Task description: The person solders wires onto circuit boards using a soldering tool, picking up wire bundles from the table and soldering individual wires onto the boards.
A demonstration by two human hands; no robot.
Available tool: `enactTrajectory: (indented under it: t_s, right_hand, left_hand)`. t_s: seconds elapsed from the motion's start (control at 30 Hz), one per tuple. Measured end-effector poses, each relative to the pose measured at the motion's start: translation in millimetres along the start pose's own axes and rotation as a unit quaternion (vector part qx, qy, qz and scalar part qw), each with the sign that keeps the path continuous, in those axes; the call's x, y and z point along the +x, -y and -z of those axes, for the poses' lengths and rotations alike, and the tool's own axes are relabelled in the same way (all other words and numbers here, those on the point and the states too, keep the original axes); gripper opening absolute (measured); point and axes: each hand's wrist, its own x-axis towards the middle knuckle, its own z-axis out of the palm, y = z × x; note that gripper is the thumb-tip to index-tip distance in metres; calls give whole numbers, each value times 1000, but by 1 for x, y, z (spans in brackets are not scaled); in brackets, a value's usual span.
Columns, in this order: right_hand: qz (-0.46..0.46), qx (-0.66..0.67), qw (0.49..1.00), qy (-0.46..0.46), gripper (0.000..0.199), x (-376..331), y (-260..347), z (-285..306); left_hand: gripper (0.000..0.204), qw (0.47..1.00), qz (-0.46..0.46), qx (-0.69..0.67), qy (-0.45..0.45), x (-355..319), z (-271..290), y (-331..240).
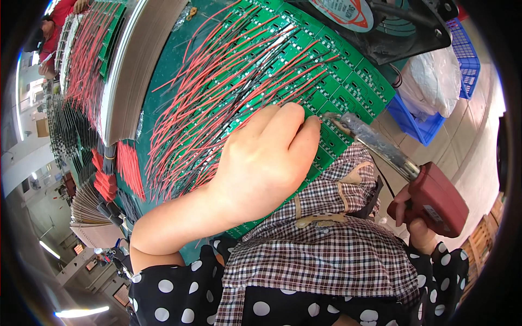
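A green panel of joined circuit boards [374,81] lies slanted in front of me. Rows of red and black wires [182,130] run from it toward the left. My left hand [266,152] rests over the panel's near part, fingers curled and pressed together. Its fingertips and whatever they pinch are hidden beneath the hand. In my right hand [421,231] is a soldering gun [439,198] with a dark red handle and a long metal barrel. Its tip points left and reaches the board just beside my left fingers.
A black fan [380,27] stands at the far right edge of the panel. Beyond it are a blue crate [416,122] and a white plastic bag [432,79]. Leftward stand a stack of cardboard sheets [130,70] and bundled red wires [130,168]. Another person's red sleeve [61,22] shows upper left.
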Motion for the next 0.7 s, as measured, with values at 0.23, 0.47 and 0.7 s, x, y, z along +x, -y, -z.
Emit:
enactTrajectory:
  t_s: [0.23, 0.47, 0.7]
  right_hand:
    - [27, 5, 999, -19, 81, 1, 3, 1]
    - [18, 31, 999, 5, 81, 2, 1, 4]
    - [34, 30, 998, -40, 82, 2, 2, 8]
  left_hand:
    - [30, 1000, -1, -6, -4, -1, 0, -1]
    - [23, 995, 43, -93, -3, 4, 4, 6]
    - [29, 998, -13, -61, -9, 15, -2, 1]
